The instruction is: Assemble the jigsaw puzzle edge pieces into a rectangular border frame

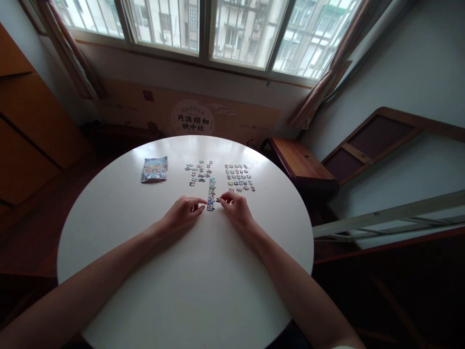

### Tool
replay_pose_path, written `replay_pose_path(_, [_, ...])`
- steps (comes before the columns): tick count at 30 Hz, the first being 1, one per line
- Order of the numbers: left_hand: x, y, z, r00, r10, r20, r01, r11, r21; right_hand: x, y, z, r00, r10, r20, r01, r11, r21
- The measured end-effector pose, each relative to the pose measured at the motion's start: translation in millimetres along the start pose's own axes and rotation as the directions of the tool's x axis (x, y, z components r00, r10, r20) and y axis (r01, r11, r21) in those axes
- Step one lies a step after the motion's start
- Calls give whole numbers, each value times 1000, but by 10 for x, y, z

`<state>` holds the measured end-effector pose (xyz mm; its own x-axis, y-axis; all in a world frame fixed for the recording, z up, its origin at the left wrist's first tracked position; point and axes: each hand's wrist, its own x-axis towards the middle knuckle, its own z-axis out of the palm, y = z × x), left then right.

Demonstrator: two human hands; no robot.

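Note:
A narrow strip of joined jigsaw pieces (211, 190) lies on the white round table (203, 271), running away from me. My left hand (186, 209) rests at the strip's left side near its close end. Its index finger and thumb are stretched out with a gap between them, and the index fingertip is at the strip's edge. On the other side, my right hand (234, 206) pinches a small dark puzzle piece (218, 199) between thumb and index finger, just right of the strip. The picture on that piece is too small to make out.
Loose puzzle pieces (198, 170) lie scattered beyond the strip, and more pieces (239, 177) sit in rows at the right. A creased picture sheet (155, 169) lies at the left. A wooden bench (301, 160) stands past the table's right edge, below the windows.

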<state>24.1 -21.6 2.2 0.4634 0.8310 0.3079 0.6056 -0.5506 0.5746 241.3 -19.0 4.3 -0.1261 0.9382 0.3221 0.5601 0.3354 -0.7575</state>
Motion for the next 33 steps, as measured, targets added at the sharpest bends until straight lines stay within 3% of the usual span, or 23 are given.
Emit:
replay_pose_path(7, [0,53,-28,995,79,55,-79,997,15,-1,11,5,998,49,28,-49,999,5])
replay_pose_path(24, [-15,-4,-7,991,126,46,-130,988,83,-13,15,11,996,68,57,-69,997,23])
replay_pose_path(33, [-18,12,-19,983,162,91,-172,979,113,-8,40,26,998,52,47,-53,998,16])
